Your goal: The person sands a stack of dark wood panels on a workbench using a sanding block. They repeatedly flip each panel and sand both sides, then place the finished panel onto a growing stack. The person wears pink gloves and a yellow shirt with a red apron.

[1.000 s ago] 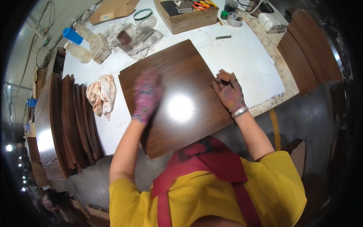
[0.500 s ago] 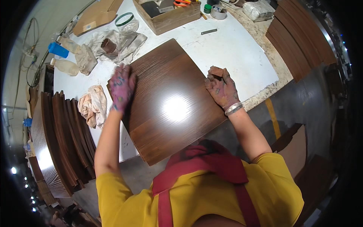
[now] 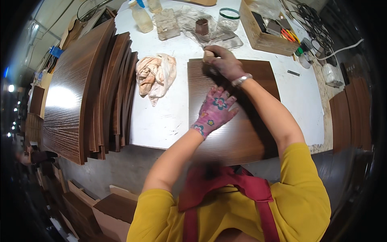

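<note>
my left hand [image 3: 215, 112], in its pink flowered glove, lies palm down on the brown panel [image 3: 238, 134], fingers a little spread, with hold of nothing that i can see. my right hand [image 3: 225, 64] is curled mostly closed around a small block [image 3: 208, 56] at the panel's far edge, near its left corner; my forearm crosses above the panel. the panel lies flat on the white table [image 3: 300, 109], right in front of me.

beyond it, to the right, stands an open wooden box [image 3: 271, 42] with orange-handled scissors [image 3: 288, 35], dark flat pieces [image 3: 273, 27] and a clear bag [image 3: 264, 8] in it. left of the box is a clear jar [image 3: 229, 25] with a green rim; i cannot tell what is in it. beside the jar a brown tube [image 3: 202, 26] stands on a crumpled sheet [image 3: 223, 41]. farther left is a cloudy bottle [image 3: 142, 19], its contents unclear, next to a grimy slab [image 3: 167, 25]. a stained rag [image 3: 156, 76] lies between the panel and the stack [image 3: 90, 101] of brown panels on my left.
</note>
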A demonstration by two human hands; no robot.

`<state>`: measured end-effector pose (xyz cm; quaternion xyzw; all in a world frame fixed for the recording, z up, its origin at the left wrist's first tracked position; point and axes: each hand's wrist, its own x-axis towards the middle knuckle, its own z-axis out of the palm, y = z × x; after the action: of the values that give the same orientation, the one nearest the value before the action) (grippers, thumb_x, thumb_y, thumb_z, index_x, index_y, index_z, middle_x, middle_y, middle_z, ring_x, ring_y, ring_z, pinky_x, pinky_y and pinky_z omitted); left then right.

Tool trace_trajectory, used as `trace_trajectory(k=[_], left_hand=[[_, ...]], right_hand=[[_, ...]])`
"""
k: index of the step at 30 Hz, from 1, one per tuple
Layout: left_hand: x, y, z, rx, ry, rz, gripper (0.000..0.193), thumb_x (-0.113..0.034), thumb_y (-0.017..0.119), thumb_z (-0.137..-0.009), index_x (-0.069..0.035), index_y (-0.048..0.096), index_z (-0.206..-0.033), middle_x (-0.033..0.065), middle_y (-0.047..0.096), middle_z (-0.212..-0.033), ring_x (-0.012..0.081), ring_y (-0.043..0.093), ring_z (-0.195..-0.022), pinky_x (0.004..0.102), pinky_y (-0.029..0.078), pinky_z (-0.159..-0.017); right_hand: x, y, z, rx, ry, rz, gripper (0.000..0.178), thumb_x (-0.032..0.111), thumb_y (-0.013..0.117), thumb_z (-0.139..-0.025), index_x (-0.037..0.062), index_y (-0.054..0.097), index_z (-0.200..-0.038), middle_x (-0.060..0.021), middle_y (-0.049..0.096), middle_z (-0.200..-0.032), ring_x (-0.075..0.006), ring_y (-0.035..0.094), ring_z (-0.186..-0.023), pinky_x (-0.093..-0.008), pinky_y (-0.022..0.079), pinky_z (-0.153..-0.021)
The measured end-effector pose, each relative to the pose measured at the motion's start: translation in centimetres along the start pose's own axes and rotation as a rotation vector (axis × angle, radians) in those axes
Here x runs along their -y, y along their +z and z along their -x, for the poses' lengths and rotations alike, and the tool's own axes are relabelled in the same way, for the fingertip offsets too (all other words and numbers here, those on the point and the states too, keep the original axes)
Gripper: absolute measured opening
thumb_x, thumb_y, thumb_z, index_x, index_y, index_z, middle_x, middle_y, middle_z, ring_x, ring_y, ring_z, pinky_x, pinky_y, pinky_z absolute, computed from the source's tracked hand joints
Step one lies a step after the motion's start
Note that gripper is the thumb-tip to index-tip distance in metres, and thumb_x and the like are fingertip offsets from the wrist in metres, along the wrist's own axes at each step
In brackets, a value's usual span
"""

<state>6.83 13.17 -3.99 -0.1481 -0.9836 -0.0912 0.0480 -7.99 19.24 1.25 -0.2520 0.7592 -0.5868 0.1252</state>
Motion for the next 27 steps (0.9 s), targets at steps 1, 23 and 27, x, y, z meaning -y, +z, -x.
trace_trajectory(k=[1, 23, 27], left_hand=[[0.2, 0.6, 0.1, -0.09, 0.029, -0.058, 0.049, -0.047, 0.046, -0.099, -0.012, 0.063, -0.128, 0.0114, 0.058, -0.135, 0.0316, 0.041, -0.138, 0.0494, 0.019, -0.119], [0.2, -0.1, -0.5, 0.046, 0.013, 0.017, 0.057, -0.047, 0.049, -0.097, -0.014, 0.051, -0.144, 0.0083, 0.047, -0.149, 0.0287, 0.033, -0.144, 0.0486, 0.016, -0.12], [0.0, 0.2, -0.4, -0.055, -0.004, 0.162, 0.055, -0.041, 0.057, -0.095, -0.019, 0.048, -0.145, 0.0078, 0.045, -0.151, 0.03, 0.035, -0.143, 0.0489, 0.02, -0.119]], right_hand=[[1.1, 1.9, -1.1, 0.036, 0.112, -0.074, 0.036, 0.028, 0.066, -0.091, 0.0083, 0.066, -0.122, -0.0055, 0.068, -0.097, -0.014, 0.063, -0.091, -0.0285, 0.052, -0.082], [-2.1, 2.1, -6.2, 0.126, 0.075, 0.423, 0.026, 0.027, 0.068, -0.083, 0.011, 0.072, -0.102, -0.013, 0.072, -0.092, -0.0262, 0.068, -0.088, -0.0378, 0.051, -0.081], [-4.8, -3.3, -5.8, 0.132, 0.152, 0.463, 0.027, 0.033, 0.065, -0.083, 0.0145, 0.072, -0.101, -0.0094, 0.072, -0.096, -0.0245, 0.068, -0.093, -0.0374, 0.05, -0.084]])
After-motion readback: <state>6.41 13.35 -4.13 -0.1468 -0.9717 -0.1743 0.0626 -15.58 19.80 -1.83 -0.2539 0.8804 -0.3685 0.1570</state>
